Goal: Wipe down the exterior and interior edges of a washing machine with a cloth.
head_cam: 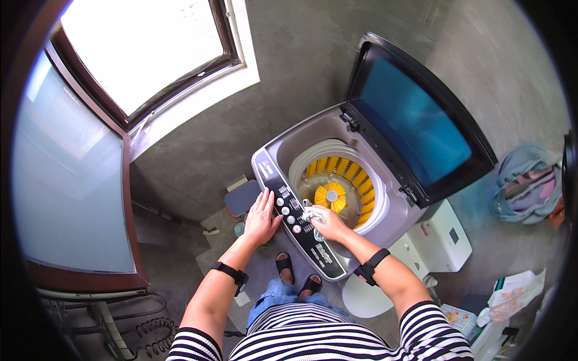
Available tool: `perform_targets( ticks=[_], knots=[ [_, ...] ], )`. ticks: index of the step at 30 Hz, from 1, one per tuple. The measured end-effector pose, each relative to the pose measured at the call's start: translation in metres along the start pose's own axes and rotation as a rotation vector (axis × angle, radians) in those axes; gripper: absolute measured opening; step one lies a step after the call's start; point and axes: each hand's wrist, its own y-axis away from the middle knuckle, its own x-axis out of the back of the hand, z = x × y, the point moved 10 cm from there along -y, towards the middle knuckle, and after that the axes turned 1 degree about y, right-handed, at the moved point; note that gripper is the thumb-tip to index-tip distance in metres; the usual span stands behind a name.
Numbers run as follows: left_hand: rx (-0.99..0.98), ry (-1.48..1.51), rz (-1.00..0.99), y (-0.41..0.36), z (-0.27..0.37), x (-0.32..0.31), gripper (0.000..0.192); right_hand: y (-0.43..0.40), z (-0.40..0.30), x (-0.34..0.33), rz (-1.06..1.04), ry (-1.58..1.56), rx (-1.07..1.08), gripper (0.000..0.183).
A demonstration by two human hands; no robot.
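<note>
A top-loading washing machine (393, 225) stands before me with its lid (415, 122) raised. Inside its drum, yellow ribs and a yellow central pulsator (331, 197) show. My right hand (328, 223) grips a crumpled pale cloth (313, 217) at the front rim, over the edge of the control panel (298, 219); part of the cloth hangs onto the panel. My left hand (262, 219) rests on the panel's left edge beside the round buttons, fingers extended and holding nothing.
An open window (149, 45) and a frosted pane (76, 171) are at the left. A blue bag of clothes (524, 185) hangs at the right. Near the machine's right side stand a white toilet (365, 295) and a white box (445, 239). A grey-lidded bin (244, 197) sits left of the machine.
</note>
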Motion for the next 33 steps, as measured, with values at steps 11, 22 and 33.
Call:
perform_targets(
  ticks=[11, 22, 33],
  knots=[
    [-0.014, -0.029, -0.062, -0.054, -0.028, 0.013, 0.104, -0.178, 0.000, -0.026, 0.080, 0.149, 0.057, 0.038],
    [-0.068, -0.008, -0.131, -0.055, -0.035, 0.022, 0.104, -0.238, -0.022, -0.025, 0.059, 0.490, -0.098, 0.030],
    [-0.023, -0.001, -0.162, -0.053, -0.035, 0.011, 0.107, -0.064, -0.001, -0.007, 0.086, 0.147, -0.081, 0.041]
  ],
)
